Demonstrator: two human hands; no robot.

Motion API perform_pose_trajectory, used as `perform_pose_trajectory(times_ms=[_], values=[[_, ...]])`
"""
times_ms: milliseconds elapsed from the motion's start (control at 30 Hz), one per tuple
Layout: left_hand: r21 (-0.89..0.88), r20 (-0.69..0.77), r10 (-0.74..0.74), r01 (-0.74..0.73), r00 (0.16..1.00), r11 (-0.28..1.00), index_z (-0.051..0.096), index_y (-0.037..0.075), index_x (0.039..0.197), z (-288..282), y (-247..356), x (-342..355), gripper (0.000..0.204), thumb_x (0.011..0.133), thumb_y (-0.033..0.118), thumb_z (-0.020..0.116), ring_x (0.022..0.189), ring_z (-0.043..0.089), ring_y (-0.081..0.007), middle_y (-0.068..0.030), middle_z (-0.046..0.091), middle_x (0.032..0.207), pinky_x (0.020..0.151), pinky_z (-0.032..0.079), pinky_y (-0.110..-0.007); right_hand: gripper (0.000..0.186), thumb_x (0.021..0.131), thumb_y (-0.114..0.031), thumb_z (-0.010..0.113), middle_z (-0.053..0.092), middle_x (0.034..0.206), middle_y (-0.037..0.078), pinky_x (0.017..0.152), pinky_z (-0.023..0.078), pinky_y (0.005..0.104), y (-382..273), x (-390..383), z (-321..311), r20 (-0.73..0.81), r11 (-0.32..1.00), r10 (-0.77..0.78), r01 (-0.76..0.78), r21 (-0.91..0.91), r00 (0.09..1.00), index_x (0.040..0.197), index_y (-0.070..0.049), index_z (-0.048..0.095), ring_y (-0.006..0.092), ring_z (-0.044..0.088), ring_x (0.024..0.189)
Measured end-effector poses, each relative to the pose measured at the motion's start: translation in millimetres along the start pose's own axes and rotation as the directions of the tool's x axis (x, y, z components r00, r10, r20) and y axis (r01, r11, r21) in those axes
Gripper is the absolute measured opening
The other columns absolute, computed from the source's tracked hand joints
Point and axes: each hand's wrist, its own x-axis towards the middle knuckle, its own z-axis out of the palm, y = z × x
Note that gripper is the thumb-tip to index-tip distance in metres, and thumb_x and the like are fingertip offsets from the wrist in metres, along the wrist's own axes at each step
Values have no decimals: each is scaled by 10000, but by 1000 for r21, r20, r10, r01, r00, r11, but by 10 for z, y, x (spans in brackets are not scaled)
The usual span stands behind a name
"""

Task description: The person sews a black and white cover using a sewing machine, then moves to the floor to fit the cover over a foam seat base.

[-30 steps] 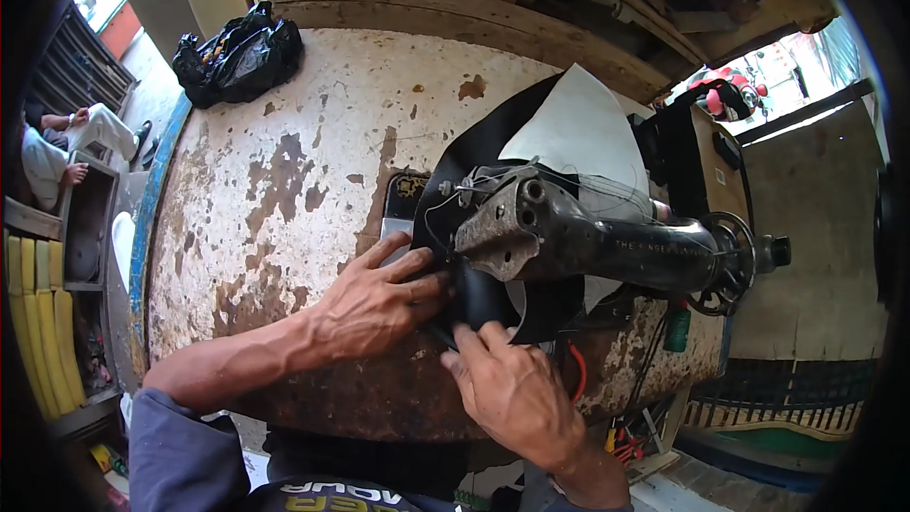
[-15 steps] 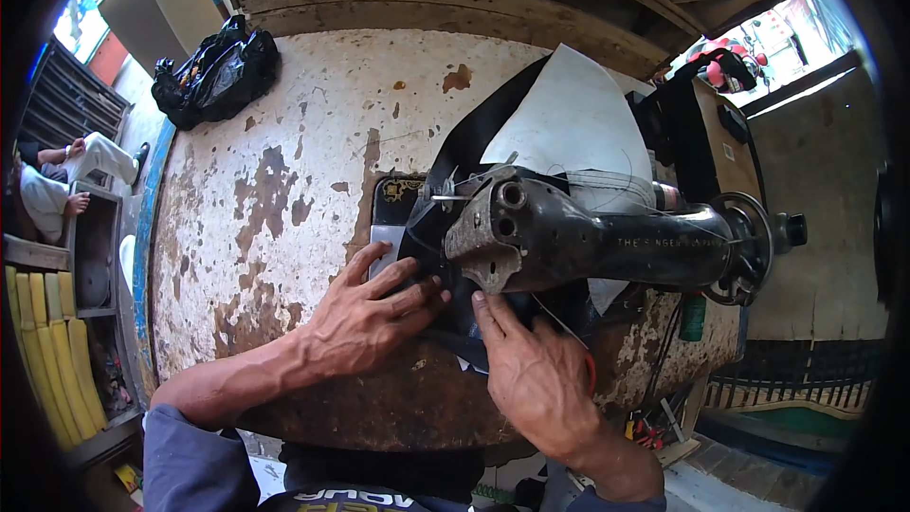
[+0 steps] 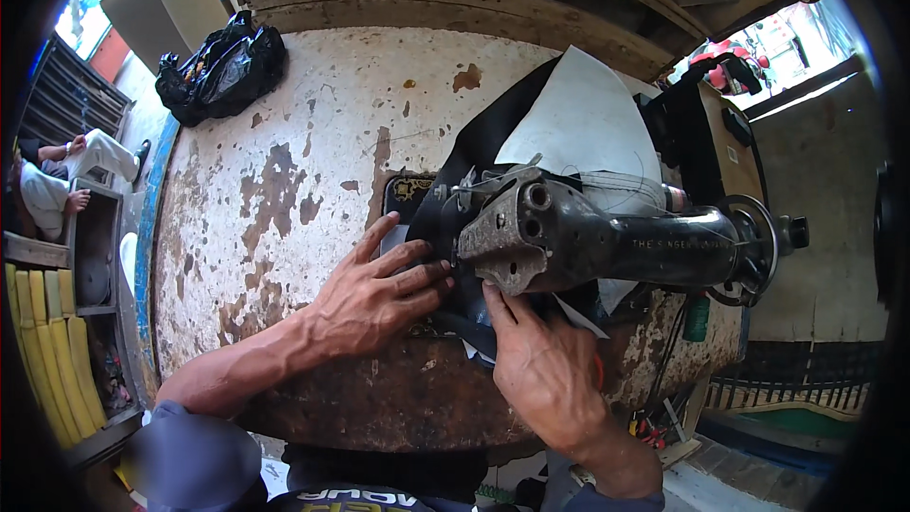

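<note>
The black material (image 3: 488, 133) lies under the sewing machine (image 3: 654, 246) right of centre, probably best guided evenly by the spread, ungripping left hand (image 3: 370, 294) and the right hand (image 3: 545, 370), whose hold I cannot tell, fingertips clear of the stitching point, the right's now nearer the machine head than a second ago.

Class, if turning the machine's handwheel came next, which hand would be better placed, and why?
Likely the right hand: it is nearer the handwheel, at the right end of the sewing machine. The left hand lies farther off, touching the black material.
</note>
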Motion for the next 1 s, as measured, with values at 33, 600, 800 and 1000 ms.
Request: perform_pose_trajectory(times_ms=[33,600,800,1000], values=[[-1,-6,3,-3,1000,1000,720,160,1316,13,-7,4,443,877,208,678,1403,545,-256,-35,667,1406,1287,258,-632,487,953,-81,558,722,1232,88,718,599,507,2,4,-10,-2,1000,-6,6,-4,1000,1430,-113,650,362,745,793],[79,-34,107,-104,994,991,733,133,1244,10,-79,11,388,866,206,684,1402,529,-265,-39,673,1370,1286,277,-624,325,933,-87,605,723,994,155,773,599,475,16,146,-28,48,990,-65,70,-122,997,1231,20,680,338,748,876],[29,-43,149,-148,988,989,734,127,1229,60,-62,61,372,872,199,658,1389,525,-258,-47,668,1361,1252,330,-572,262,958,-131,646,746,940,110,809,600,432,309,279,55,-194,905,-423,423,-41,885,1193,-57,733,300,742,902],[-12,-35,214,-215,976,977,750,151,1199,-24,-151,90,379,835,226,679,1357,541,-247,-15,688,1337,1237,348,-543,328,968,-142,642,773,1030,46,898,578,397,435,230,-67,-46,880,-469,462,-112,882,1281,-136,741,231,734,975]])
